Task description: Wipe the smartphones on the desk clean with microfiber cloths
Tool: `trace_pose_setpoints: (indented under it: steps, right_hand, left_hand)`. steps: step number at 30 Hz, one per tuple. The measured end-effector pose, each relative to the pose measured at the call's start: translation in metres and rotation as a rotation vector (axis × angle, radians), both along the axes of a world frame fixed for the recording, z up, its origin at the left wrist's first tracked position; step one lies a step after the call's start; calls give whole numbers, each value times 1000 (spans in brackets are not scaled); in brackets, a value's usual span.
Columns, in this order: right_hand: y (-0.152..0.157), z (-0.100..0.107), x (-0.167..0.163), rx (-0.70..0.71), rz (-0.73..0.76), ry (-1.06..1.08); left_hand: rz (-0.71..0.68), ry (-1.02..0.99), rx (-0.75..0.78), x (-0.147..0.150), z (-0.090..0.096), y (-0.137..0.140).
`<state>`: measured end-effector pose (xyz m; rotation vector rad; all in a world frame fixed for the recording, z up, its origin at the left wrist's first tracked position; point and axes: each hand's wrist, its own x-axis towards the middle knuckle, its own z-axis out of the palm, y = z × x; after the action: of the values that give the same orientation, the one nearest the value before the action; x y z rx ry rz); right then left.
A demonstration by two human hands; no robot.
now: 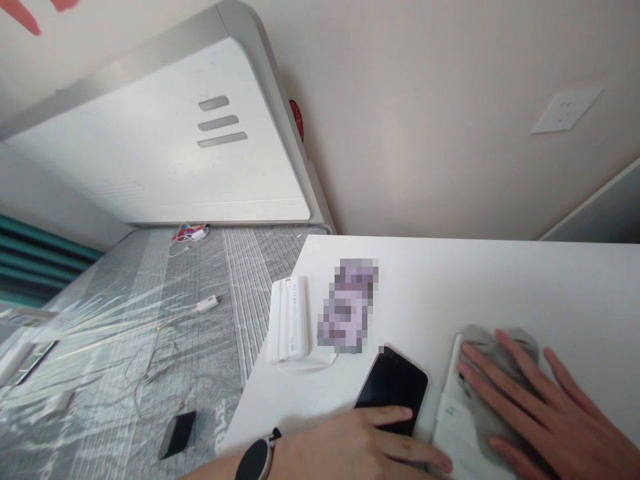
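My right hand (545, 413) lies with fingers stretched out over a crumpled grey cloth (493, 400), pressing it onto a flat white item (450, 413). A small dark spot shows near that item's upper edge; its kind is unclear. My left hand (380, 447), with a watch (255, 459) at the wrist, reaches across a black-screened phone (393, 380). Its fingers are extended and apart, one over the phone and another at the white item's left edge. The hand hides the phone's lower part. Both hands cover much of the white item.
On the white table (500, 287) lie a white power bank (290, 320) with a short cable and a pixelated purple item (350, 307). Left is a plastic-covered grey bed (200, 360) holding a charger plug (207, 303) and a black object (177, 435). A wall socket (567, 110) is behind.
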<state>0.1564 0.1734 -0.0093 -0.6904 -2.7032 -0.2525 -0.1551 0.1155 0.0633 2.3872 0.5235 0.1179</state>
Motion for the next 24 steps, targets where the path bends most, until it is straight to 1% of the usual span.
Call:
trace_pose_setpoints:
  steps: [2, 3, 4, 6, 7, 8, 10, 11, 12, 13, 15, 16, 17, 20, 21, 24]
  right_hand:
    - [0, 0, 0, 19, 156, -5]
    - [0, 0, 0, 23, 179, -10]
    - [0, 0, 0, 27, 144, -9]
    - [0, 1, -1, 20, -8, -8]
    - [0, 2, -1, 18, -40, -3]
    - [0, 2, -2, 27, -10, 5]
    - [-1, 2, -2, 49, 152, 11]
    - [0, 1, -2, 51, 204, 5]
    - [0, 1, -1, 48, 202, 0]
    - [1, 0, 0, 35, 141, -6]
    - [3, 0, 3, 0, -30, -13]
    - [4, -1, 4, -10, -65, -8]
    - [3, -1, 4, -12, -48, -3]
    - [1, -1, 1, 5, 147, 10]
    - [1, 0, 0, 7, 174, 14]
    - [1, 3, -3, -14, 126, 34]
  left_hand:
    - [3, -2, 4, 0, 0, 0]
    - [9, -1, 10, 0, 0, 0]
    - [17, 1, 20, 0, 0, 1]
    - [37, 7, 42, 1, 0, 2]
    - [45, 10, 56, 1, 1, 2]
    - [47, 16, 68, 1, 2, 2]
    - [38, 29, 93, 1, 3, 3]
    - [34, 33, 107, 1, 3, 3]
    - [33, 37, 119, 0, 3, 2]
    - [31, 36, 127, 0, 3, 2]
    - [33, 27, 133, -2, 2, 1]
    - [34, 19, 133, -2, 2, 1]
    - [32, 14, 133, -2, 1, 1]
    - [17, 23, 146, -1, -1, 0]
    - [5, 30, 154, 0, 0, 0]
    - [3, 27, 210, -2, 6, 0]
